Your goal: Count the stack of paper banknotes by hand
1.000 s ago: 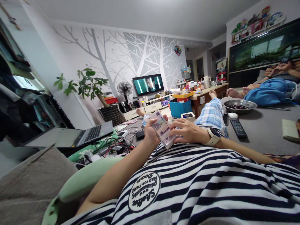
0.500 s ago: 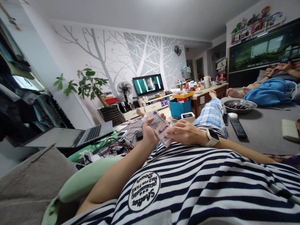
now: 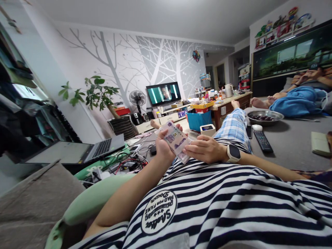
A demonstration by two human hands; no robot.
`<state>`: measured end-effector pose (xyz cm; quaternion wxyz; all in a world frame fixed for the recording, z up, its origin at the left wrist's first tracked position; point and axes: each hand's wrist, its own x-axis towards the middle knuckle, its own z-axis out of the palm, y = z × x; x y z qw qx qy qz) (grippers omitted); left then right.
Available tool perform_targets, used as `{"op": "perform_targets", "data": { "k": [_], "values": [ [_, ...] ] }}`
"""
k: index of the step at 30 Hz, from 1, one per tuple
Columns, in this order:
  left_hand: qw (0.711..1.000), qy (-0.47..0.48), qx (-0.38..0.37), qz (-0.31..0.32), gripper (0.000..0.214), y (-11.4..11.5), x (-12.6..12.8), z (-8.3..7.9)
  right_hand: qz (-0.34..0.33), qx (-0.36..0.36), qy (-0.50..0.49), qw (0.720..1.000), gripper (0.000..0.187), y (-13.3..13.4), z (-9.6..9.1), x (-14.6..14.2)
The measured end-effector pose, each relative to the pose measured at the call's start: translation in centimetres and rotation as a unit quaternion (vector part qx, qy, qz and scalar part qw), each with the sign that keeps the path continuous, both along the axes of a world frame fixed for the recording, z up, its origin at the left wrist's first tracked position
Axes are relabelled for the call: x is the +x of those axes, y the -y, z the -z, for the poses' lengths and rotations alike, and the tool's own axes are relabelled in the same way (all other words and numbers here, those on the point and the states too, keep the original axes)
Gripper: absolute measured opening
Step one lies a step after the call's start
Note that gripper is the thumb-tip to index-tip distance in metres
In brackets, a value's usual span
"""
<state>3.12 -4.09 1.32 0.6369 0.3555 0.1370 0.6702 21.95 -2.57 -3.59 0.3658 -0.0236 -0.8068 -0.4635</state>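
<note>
I lie back in a navy-and-white striped shirt and hold a stack of banknotes [image 3: 175, 141] above my belly. My left hand [image 3: 164, 147] is closed around the left side of the stack, thumb across the top note, which shows a 5. My right hand [image 3: 204, 148], with a smartwatch [image 3: 233, 153] on the wrist, pinches the stack's right edge with fingers curled under it. My plaid-trousered leg [image 3: 234, 125] stretches out beyond the hands.
A remote control [image 3: 263, 140], phone and metal bowl [image 3: 265, 117] lie on the grey surface to the right. An open laptop [image 3: 85, 151], cables and a green cushion [image 3: 95, 197] are on the left. Another person lies at far right under a blue blanket [image 3: 298, 101]. A television [image 3: 163, 93] plays ahead.
Both hands with the banknotes have risen slightly and shifted a little left; my right hand's fingers have slid along the stack's right edge.
</note>
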Motion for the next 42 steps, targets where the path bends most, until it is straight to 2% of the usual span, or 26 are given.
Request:
{"op": "perform_targets", "data": {
  "k": [5, 7, 9, 12, 16, 19, 22, 30, 33, 35, 37, 40, 42],
  "values": [
    [1.000, -0.001, -0.002, -0.019, 0.040, 0.1, 0.1, 0.0, -0.046, -0.026, -0.020, 0.998, 0.027, -0.3, 0.2, -0.2],
    [0.999, -0.012, 0.006, -0.029, 0.045, 0.2, 0.3, 0.0, -0.067, -0.092, -0.062, 0.992, 0.031, -0.3, 0.1, -0.4],
    [0.998, -0.028, 0.026, -0.040, 0.049, 0.4, 0.4, 0.1, -0.078, -0.199, -0.146, 0.966, 0.038, -0.3, -0.1, -0.5],
    [0.994, -0.067, 0.070, -0.043, 0.054, 0.5, 0.7, 0.3, -0.087, -0.390, -0.248, 0.882, 0.037, -0.7, -0.8, -0.9],
    [0.990, -0.120, 0.079, -0.016, 0.059, 0.1, 1.2, 1.2, -0.159, -0.629, -0.229, 0.726, 0.030, -1.5, -1.3, -1.7],
    [0.987, -0.142, 0.076, 0.002, 0.058, -0.3, 1.6, 2.0, -0.233, -0.713, -0.225, 0.622, 0.033, -1.8, -1.2, -2.5],
    [0.982, -0.166, 0.094, 0.007, 0.053, -0.4, 1.9, 2.2, -0.275, -0.741, -0.240, 0.564, 0.036, -1.8, -0.9, -2.8],
    [0.964, -0.238, 0.108, -0.049, 0.049, -0.5, 1.8, 1.3, -0.304, -0.753, -0.275, 0.515, 0.039, -1.9, -0.7, -2.4],
    [0.946, -0.294, 0.107, -0.084, 0.046, 0.0, 1.1, 0.5, -0.308, -0.735, -0.312, 0.518, 0.039, -1.9, -0.8, -2.1],
    [0.923, -0.365, 0.069, -0.102, 0.046, 0.7, 0.6, 0.0, -0.313, -0.701, -0.359, 0.531, 0.038, -2.0, -0.9, -1.9],
    [0.910, -0.395, 0.027, -0.120, 0.041, 1.3, 0.1, 0.0, -0.319, -0.663, -0.401, 0.545, 0.037, -2.0, -1.0, -1.7],
    [0.931, -0.351, 0.017, -0.097, 0.036, 1.9, 0.3, 0.7, -0.333, -0.642, -0.414, 0.552, 0.038, -1.7, -1.0, -1.8],
    [0.948, -0.312, 0.023, -0.062, 0.034, 2.1, 0.8, 1.4, -0.350, -0.654, -0.398, 0.540, 0.039, -1.5, -1.0, -1.9]
  ]
}}
